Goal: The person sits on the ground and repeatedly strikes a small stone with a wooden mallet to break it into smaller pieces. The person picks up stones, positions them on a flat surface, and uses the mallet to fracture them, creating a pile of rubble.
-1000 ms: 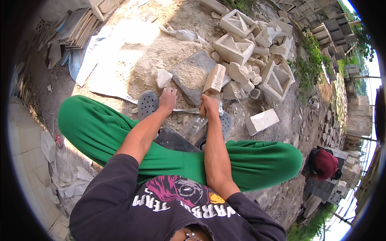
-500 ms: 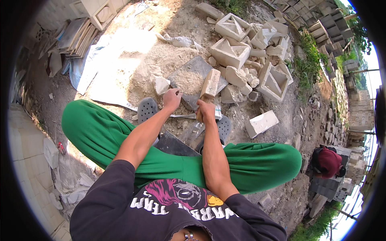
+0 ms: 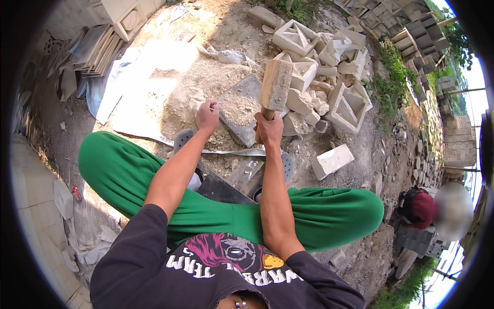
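Right hand (image 3: 268, 129) clenched on raised wooden mallet (image 3: 275, 85), left hand (image 3: 208, 115) fisted at grey slab (image 3: 242, 110); best struck squarely, clear of knuckles.

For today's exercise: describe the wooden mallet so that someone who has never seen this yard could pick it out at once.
Start at the heap of pale broken blocks on the sandy ground ahead of the seated person's green trousers. Just in front of it, the right hand grips a short handle. Its head is the mallet: a tan wooden block, raised above a flat grey slab, unlike the whitish stone around.
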`<state>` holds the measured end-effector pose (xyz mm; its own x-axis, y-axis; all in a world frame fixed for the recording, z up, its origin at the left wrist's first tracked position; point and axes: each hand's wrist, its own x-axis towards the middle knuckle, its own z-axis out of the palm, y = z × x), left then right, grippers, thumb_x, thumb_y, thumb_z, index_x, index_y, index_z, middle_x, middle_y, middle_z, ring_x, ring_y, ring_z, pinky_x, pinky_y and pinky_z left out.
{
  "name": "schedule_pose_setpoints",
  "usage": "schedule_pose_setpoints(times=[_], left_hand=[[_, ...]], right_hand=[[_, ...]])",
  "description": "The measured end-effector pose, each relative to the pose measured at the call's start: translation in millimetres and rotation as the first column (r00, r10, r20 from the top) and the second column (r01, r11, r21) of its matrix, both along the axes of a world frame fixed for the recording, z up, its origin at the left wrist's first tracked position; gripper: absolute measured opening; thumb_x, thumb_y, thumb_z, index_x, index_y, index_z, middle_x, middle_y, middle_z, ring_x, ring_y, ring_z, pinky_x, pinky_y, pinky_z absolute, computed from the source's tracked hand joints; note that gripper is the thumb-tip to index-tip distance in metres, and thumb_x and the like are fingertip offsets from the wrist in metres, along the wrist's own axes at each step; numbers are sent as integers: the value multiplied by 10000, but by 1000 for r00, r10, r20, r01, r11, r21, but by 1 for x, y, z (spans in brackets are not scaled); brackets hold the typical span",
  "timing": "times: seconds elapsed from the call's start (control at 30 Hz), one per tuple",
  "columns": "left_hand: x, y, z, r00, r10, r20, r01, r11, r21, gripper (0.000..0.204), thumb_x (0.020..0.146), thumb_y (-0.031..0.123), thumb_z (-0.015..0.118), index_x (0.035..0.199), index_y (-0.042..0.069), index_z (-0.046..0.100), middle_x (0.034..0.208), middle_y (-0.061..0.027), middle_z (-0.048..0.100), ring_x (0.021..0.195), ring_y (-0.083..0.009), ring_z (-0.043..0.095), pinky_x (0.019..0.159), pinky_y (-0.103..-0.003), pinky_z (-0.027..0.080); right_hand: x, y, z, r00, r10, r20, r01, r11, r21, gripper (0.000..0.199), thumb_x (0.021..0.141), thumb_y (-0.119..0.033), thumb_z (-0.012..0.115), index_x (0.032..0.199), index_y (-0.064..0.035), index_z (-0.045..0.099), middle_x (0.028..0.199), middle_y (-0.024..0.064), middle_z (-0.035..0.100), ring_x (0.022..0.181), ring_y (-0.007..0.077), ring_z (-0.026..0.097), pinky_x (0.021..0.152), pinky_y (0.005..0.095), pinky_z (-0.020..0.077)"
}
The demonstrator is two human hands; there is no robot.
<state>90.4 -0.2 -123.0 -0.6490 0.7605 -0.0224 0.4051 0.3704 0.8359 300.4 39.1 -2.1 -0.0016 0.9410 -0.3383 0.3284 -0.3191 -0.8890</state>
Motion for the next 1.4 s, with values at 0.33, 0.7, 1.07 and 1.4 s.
schedule_pose_setpoints(times=[0.33,0.7,1.07,1.4], left_hand=[[32,-74,-16,924,-367,-108,324,901,-287,272,945,237,612,1149,65,661,1085,-166,664,1014,-377,639,882,-464,513],[53,-95,-12,875,-456,-161,369,846,-385,574,867,259,751,1376,120,526,1285,-154,517,1188,-372,557,940,-464,511],[65,-65,-12,826,-525,-207,387,794,-468,487,822,196,783,1245,108,559,1184,-185,509,1104,-410,591,870,-499,541],[30,-28,-31,809,-587,-25,468,669,-578,336,737,311,835,969,80,758,1017,-175,713,980,-365,679,878,-450,547]], right_hand=[[4,-22,-70,975,182,129,-128,930,-346,298,732,-201,736,793,79,652,638,118,640,492,225,637,480,354,515],[31,-25,-78,987,-157,27,156,919,-362,247,755,-130,727,797,96,637,644,125,626,481,224,616,450,350,490],[26,-30,-75,992,-123,-26,106,931,-350,264,760,-132,723,812,111,631,635,128,628,474,227,619,450,354,491],[25,-29,-72,993,-119,-26,99,917,-387,260,750,-132,725,828,95,625,696,118,621,508,225,614,474,350,528]])
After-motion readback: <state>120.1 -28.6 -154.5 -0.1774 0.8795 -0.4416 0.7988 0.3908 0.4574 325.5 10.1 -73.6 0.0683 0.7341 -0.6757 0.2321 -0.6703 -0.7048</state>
